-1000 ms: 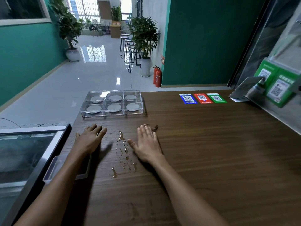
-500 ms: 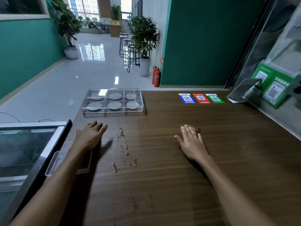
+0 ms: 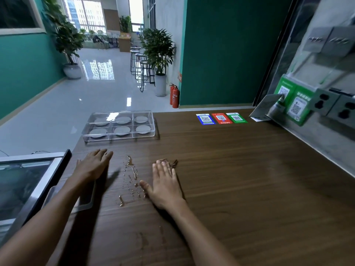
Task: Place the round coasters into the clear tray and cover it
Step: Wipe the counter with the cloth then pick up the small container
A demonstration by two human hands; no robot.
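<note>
A clear tray [image 3: 153, 129] with six compartments stands at the far left of the wooden counter. Each compartment holds a round grey coaster [image 3: 122, 130], and a clear lid appears to sit on top. My left hand [image 3: 94, 167] lies flat and open on the counter in front of the tray, its wrist over a clear plastic piece [image 3: 86, 198] at the counter's left edge. My right hand [image 3: 165, 186] rests flat and open to the right of it, holding nothing. Both hands are well apart from the tray.
Spilled water drops [image 3: 130, 181] lie between my hands. Three QR stickers [image 3: 221, 118] in blue, red and green lie at the far edge. A metal wall panel with sockets [image 3: 330, 104] and green QR signs runs along the right. A glass-topped cabinet [image 3: 25, 181] adjoins the left edge.
My right hand has slid back left, from the counter's middle to beside the water drops. My left hand has stayed in place.
</note>
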